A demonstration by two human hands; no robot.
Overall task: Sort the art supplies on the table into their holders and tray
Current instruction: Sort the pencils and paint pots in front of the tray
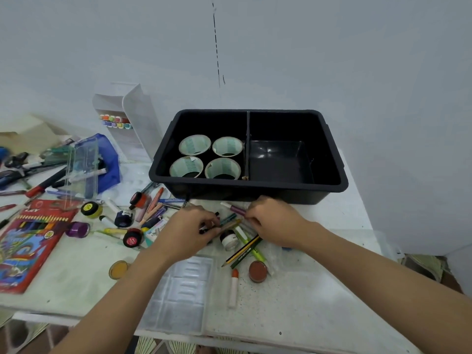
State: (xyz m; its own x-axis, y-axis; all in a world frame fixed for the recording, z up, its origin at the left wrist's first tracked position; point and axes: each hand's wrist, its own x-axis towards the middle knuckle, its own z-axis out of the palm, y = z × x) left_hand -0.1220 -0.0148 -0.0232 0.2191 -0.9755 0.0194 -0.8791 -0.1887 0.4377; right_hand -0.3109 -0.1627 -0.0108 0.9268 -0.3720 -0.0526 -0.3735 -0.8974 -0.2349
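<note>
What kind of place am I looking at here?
Probably a home art or craft corner: a white table against a plain wall, strewn with paint jars, pencils and a colored pencil box, beside a black divided bin of tape-roll holders.

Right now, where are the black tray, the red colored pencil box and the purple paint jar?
black tray [281, 183]: head view, on its front rim.
red colored pencil box [33, 241]: head view, middle of its printed cover.
purple paint jar [78, 229]: head view, on its side wall.
</note>
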